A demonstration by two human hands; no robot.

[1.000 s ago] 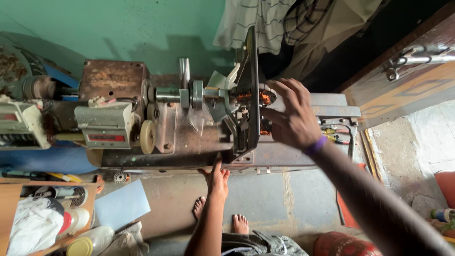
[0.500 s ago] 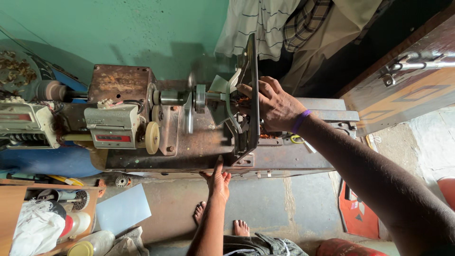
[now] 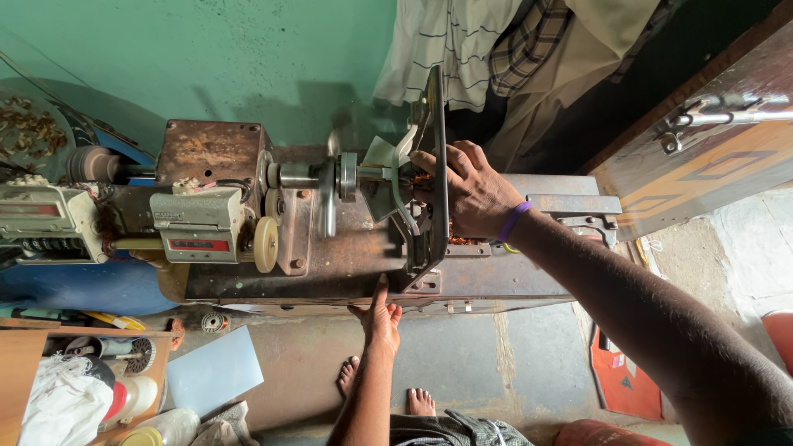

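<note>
We look down on a rusty metal winding machine (image 3: 330, 248) set against a green wall (image 3: 206, 58). Our right hand (image 3: 475, 194) reaches in from the right, a purple band (image 3: 514, 220) on the wrist. Its fingers curl over the edge of an upright dark metal plate (image 3: 435, 165) at the machine's right end; the fingertips lie at copper-coloured wire (image 3: 421, 177) behind the plate, but we cannot tell whether they pinch any of it. The hand is partly closed, gripping the plate's edge.

Our left hand (image 3: 378, 318) comes up from below, fingers together and extended, its tips touching the front lower edge of the machine base just under the plate. It holds nothing.

Left of the plate a horizontal shaft (image 3: 301, 175) carries a small disc (image 3: 349, 176); further left sit a grey counter box (image 3: 197, 225) with a red strip and a cream wheel (image 3: 265, 244).

On the floor (image 3: 462, 355) below: our bare feet (image 3: 420, 402), a pale blue sheet (image 3: 213, 369), and a wooden tray (image 3: 25, 363) of cloth and bottles at lower left. Clothes (image 3: 512, 49) hang above right, beside a wooden door (image 3: 710, 157) with a metal latch.
</note>
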